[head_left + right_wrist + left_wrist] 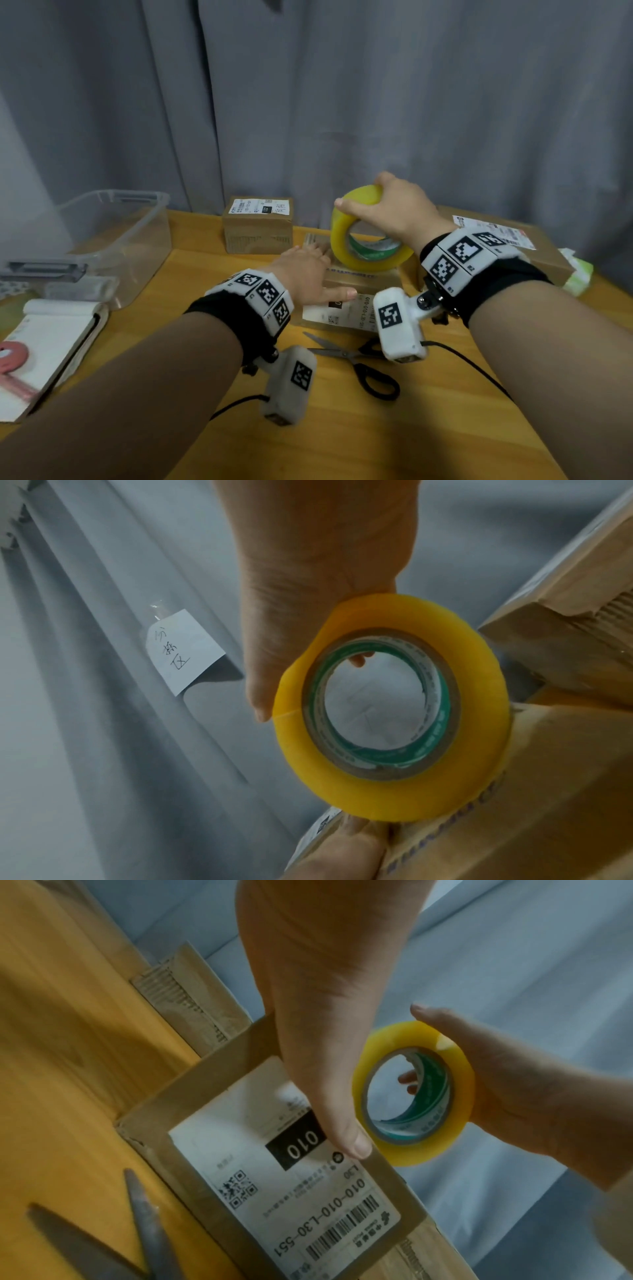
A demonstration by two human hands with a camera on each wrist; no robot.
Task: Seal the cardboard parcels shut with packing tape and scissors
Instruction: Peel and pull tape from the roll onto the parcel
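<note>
Parcel (346, 301) brown, white label; left hand (305, 274) flat on it, fingers straight. Right hand (394, 209) fingers clamped on yellow tape roll (342, 246).

- The tape roll (368, 236) was translucent yellow with a green-printed core.
- The parcel (212, 1085) was brown, its label (274, 1172) white with black print.
- The scissors (356, 359) had black handles.

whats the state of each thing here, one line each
tape roll: upright on the parcel, gripped by the right hand
labelled parcel: flat on the table, left hand pressing on it with straight fingers
scissors: blades open, lying untouched
plastic bin: lid off
</note>
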